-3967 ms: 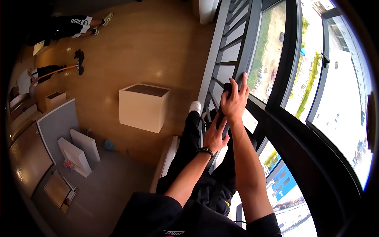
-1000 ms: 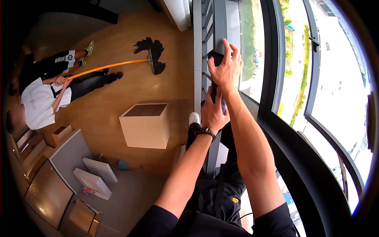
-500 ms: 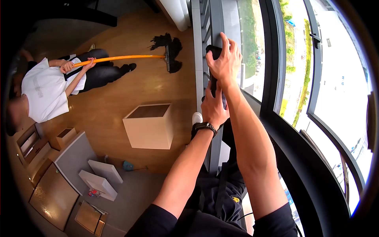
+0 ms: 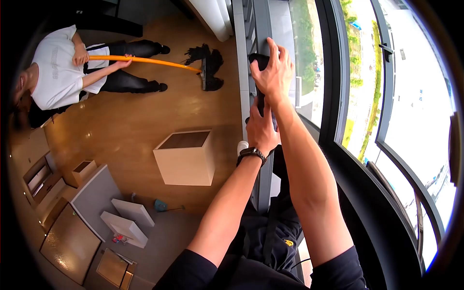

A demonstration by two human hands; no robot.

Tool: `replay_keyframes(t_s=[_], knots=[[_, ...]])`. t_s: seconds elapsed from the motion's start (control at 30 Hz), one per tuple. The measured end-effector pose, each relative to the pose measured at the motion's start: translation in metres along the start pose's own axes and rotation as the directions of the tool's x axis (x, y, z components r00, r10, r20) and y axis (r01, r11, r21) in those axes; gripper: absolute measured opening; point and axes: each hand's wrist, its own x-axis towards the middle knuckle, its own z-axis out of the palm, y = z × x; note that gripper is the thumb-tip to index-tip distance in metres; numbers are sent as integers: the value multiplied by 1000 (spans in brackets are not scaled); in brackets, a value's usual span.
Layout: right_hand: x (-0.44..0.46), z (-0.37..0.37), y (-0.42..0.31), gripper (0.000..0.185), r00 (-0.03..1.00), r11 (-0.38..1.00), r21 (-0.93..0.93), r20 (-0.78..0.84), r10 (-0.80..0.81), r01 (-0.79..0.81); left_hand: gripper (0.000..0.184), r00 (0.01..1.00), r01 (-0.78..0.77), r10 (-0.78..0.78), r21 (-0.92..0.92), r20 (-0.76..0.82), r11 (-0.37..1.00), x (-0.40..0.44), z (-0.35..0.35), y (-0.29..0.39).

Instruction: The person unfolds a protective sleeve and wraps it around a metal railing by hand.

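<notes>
Right hand (image 4: 273, 75) and left hand (image 4: 262, 131) clasp dark cloth (image 4: 261, 61), fingers curved around it, right farther along. Cloth lies on top edge of grey metal railing (image 4: 261, 29), beside window.

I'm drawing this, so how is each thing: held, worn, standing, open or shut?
Dark item: gripped by left hand and right hand
Watch: strapped on
Mop: held by another person, head on floor
Big box: standing; can't tell if open
Window: can't tell if open

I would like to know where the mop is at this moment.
In the head view, the mop is at upper left, on the wooden floor left of the railing, with its orange handle held by another person.
</notes>
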Motion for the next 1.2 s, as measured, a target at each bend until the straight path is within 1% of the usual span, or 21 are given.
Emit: replay_keyframes(t_s=[0.07, 0.1, 0.23, 0.27, 0.3, 0.33, 0.4, 0.47, 0.53, 0.57, 0.63, 0.7, 0.77, 0.83, 0.87, 0.93, 0.97, 1.03, 1.1, 1.13, 1.2], knots=[[6, 3, 0, 68, 1000, 1000, 3, -8, 2, -2, 79, 990, -96, 102, 67, -97, 993, 7, 4, -5], [10, 5, 0, 68, 1000, 1000, 7, -19, -2, 2, 79, 991, -91, 97, 67, -90, 994, 10, 3, -4], [22, 9, 0, 67, 1000, 1000, 14, -28, -4, 4, 80, 992, 126, -118, -251, 45, 960, 26, -4, 1], [24, 10, -1, 67, 1000, 1000, 14, -24, 1, 0, 66, 999, 40, -40, -84, 5, 996, 28, -6, 2], [26, 11, -1, 68, 1000, 1000, 18, -18, 8, -7, 57, 999, -43, 44, 86, -18, 995, 28, -6, 2], [27, 11, 0, 68, 1000, 1000, 20, -14, 14, -14, 57, 999, -41, 42, 84, -11, 996, 29, -4, 1], [27, 11, 1, 69, 1000, 1000, -4, -4, 19, -19, 80, 999, -42, 42, -20, -24, 999, 31, -1, -1], [31, 12, 2, 70, 1000, 1000, -15, -5, 11, -11, 82, 993, 119, -115, -290, 29, 950, 33, -2, 3], [33, 11, 2, 70, 1000, 1000, -8, -8, 6, -6, 83, 999, 35, -36, -127, -7, 991, 31, -1, 0], [35, 11, 2, 70, 1000, 1000, -12, -7, -1, 1, 84, 994, 108, -102, -204, 40, 973, 31, 0, 0], [39, 9, -1, 69, 1000, 1000, -13, -24, -2, 1, 85, 984, 171, -151, -280, 90, 945, 34, -6, 7], [39, 9, -1, 68, 1000, 1000, -8, 8, 27, -27, 60, 999, -47, 46, -51, -20, 998, 32, -11, 10], [40, 8, -2, 69, 1000, 999, 22, 5, 22, -22, 61, 998, -39, 38, -26, -42, 999, 33, -12, 12], [43, 6, -4, 69, 999, 999, -12, 23, 32, -32, 59, 996, 50, -50, 4, 77, 999, 38, -15, 13], [45, 6, -4, 70, 999, 1000, 0, 35, 31, -31, 59, 997, 45, -45, 5, 65, 999, 42, -16, 13], [46, 5, -6, 71, 999, 1000, -3, 34, 24, -24, 56, 982, 105, -104, 1, 157, 994, 46, -23, 19], [48, 5, -6, 72, 999, 1000, -9, 31, 20, -19, 56, 983, 105, -104, -2, 149, 994, 45, -19, 15], [54, 7, -5, 73, 997, 999, 5, 63, 35, -36, 85, 993, 62, -64, 23, 98, 998, 50, -9, 8], [57, 7, -6, 75, 999, 999, -37, 40, 1, 0, 82, 993, 70, -72, 19, 93, 997, 50, -10, 8], [60, 6, -7, 75, 999, 999, -39, 50, -6, 8, 82, 997, 43, -44, 10, 58, 999, 51, -10, 9], [61, 6, -9, 70, 998, 1000, -8, 56, 4, -4, 85, 1000, 14, -14, -16, 7, 1000, 48, -11, 10]])
